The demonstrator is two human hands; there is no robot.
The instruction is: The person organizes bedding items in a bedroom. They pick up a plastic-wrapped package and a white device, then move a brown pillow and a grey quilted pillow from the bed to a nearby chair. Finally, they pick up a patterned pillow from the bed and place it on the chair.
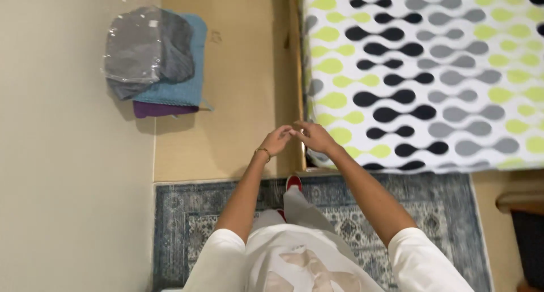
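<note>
Both hands raised in front of the body, fingertips meeting. Left hand (276, 140), thin bracelet on its wrist, loosely curled; right hand (315, 136) the same. Cannot tell whether anything small is pinched between them. They hover at the near left corner of the bed sheet with black, grey and lime blob pattern (425, 71), smooth flat cotton.

Judgement: hands empty, nearest that corner.

Far left: folded grey, blue and purple cloths under clear plastic (156, 60). Underfoot: blue-grey patterned woven rug (187, 212).

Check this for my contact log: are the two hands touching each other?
Touching. The head view shows the left hand and right hand meeting at the fingertips.
</note>
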